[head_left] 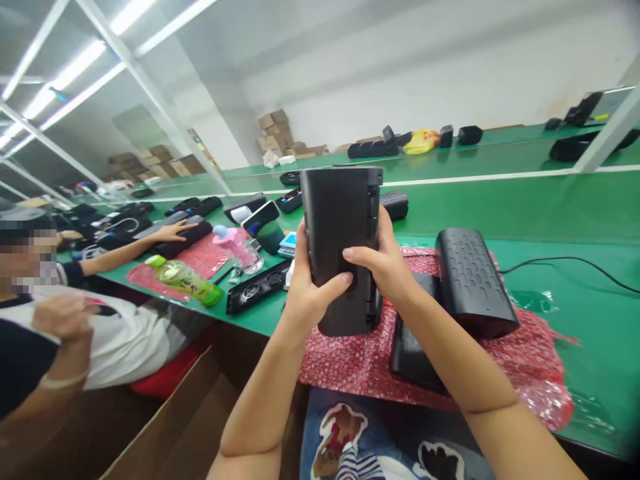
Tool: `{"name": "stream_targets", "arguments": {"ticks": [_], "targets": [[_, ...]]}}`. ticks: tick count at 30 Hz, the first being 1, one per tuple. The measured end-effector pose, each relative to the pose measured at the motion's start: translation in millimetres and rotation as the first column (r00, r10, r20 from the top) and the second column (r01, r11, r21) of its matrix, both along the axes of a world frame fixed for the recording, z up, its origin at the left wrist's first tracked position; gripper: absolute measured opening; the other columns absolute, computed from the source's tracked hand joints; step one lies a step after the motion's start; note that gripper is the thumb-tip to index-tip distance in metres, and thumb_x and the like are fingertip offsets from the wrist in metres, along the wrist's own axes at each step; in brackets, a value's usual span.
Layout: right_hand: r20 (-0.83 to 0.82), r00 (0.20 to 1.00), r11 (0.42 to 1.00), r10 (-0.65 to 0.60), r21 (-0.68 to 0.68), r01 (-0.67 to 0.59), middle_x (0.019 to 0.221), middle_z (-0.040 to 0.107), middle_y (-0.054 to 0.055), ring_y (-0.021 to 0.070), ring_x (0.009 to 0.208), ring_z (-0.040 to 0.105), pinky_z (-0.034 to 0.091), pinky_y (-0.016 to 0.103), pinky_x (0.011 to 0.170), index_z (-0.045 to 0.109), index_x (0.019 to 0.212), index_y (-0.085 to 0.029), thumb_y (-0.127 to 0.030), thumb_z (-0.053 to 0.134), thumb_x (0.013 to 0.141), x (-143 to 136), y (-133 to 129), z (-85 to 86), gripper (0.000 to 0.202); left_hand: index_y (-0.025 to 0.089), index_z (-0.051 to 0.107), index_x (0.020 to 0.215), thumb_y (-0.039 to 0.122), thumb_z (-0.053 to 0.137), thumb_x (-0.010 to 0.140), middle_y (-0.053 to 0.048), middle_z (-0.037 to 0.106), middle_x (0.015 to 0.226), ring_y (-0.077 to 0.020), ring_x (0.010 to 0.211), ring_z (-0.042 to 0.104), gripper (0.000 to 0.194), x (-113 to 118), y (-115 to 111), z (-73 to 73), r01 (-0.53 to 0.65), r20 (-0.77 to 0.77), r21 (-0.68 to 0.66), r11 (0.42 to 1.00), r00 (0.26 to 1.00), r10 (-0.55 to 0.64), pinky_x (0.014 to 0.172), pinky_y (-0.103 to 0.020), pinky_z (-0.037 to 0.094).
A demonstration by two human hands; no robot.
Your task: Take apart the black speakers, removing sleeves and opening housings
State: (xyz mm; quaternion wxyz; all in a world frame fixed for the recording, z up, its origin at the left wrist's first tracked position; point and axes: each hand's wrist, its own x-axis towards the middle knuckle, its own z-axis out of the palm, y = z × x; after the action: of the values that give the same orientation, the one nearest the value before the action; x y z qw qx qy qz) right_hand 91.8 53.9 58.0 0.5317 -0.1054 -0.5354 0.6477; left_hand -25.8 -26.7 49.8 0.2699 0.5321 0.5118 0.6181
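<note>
Both my hands hold up a black plastic casing (335,227), raised above the bench with its smooth face toward me and notches along its right edge. My left hand (310,287) grips the casing's left side, thumb across the front. On the right side, my right hand (383,260) is wrapped round the edge, its thumb also on the face. Below lies red bubble wrap (350,363). On the wrap, to the right, a black casing with a scaled pattern (473,280) leans on another dark casing part (415,357), partly hidden by my right forearm.
A co-worker's hand (175,230) rests on a dark casing at the left. Between us are a green-labelled bottle (187,280), a pink-topped bottle (235,247) and a black panel with round speakers (257,287). A black cable (575,261) crosses the green bench (590,320). A cardboard box (185,413) stands below.
</note>
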Motion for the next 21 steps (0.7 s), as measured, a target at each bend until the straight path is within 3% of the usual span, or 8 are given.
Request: {"name": "stream_targets", "arguments": {"ticks": [6, 11, 16, 21], "targets": [[-0.008, 0.977, 0.976, -0.213, 0.039, 0.213, 0.141, 0.049, 0.006, 0.0275, 0.128, 0.050, 0.041, 0.047, 0.113, 0.029, 0.137, -0.030, -0.030, 0.072, 0.055, 29.9, 17.1, 11.1, 0.092, 0.036, 0.025, 0.151, 0.042, 0.086, 0.063, -0.006, 0.048, 0.147, -0.0324, 0.131, 0.052, 0.107, 28.1, 46.5, 3.2, 0.126, 0.084, 0.101, 0.987, 0.987, -0.135, 0.107, -0.046, 0.049], [-0.033, 0.949, 0.950, -0.313, -0.032, 0.312, 0.135, 0.054, 0.005, 0.0279, 0.123, 0.055, 0.045, 0.047, 0.108, 0.032, 0.136, -0.031, -0.026, 0.073, 0.053, 54.4, 21.6, 21.1, 0.093, 0.032, 0.018, 0.153, 0.043, 0.084, 0.065, -0.010, 0.044, 0.150, -0.0335, 0.133, 0.050, 0.110, 46.9, 67.4, 9.0, 0.273, 0.089, 0.121, 0.955, 0.955, -0.284, 0.107, -0.048, 0.048], [-0.033, 0.939, 0.937, -0.343, -0.080, 0.339, 0.127, 0.061, 0.004, 0.0272, 0.116, 0.060, 0.049, 0.048, 0.104, 0.035, 0.137, -0.031, -0.026, 0.076, 0.054, 69.3, 26.3, 25.7, 0.092, 0.032, 0.013, 0.153, 0.038, 0.086, 0.064, -0.012, 0.038, 0.153, -0.0340, 0.134, 0.048, 0.116, 53.3, 78.5, 10.9, 0.401, 0.038, 0.084, 0.912, 0.913, -0.405, 0.105, -0.049, 0.049], [0.076, 0.948, 0.939, -0.308, -0.133, 0.316, 0.126, 0.060, 0.007, 0.0290, 0.113, 0.062, 0.049, 0.050, 0.103, 0.037, 0.138, -0.027, -0.025, 0.079, 0.052, 65.6, 32.4, 24.2, 0.096, 0.030, 0.013, 0.152, 0.040, 0.082, 0.068, -0.013, 0.044, 0.148, -0.0296, 0.125, 0.057, 0.109, 53.9, 80.8, -5.8, 0.360, 0.071, 0.110, 0.926, 0.927, -0.369, 0.099, -0.042, 0.054]]}}
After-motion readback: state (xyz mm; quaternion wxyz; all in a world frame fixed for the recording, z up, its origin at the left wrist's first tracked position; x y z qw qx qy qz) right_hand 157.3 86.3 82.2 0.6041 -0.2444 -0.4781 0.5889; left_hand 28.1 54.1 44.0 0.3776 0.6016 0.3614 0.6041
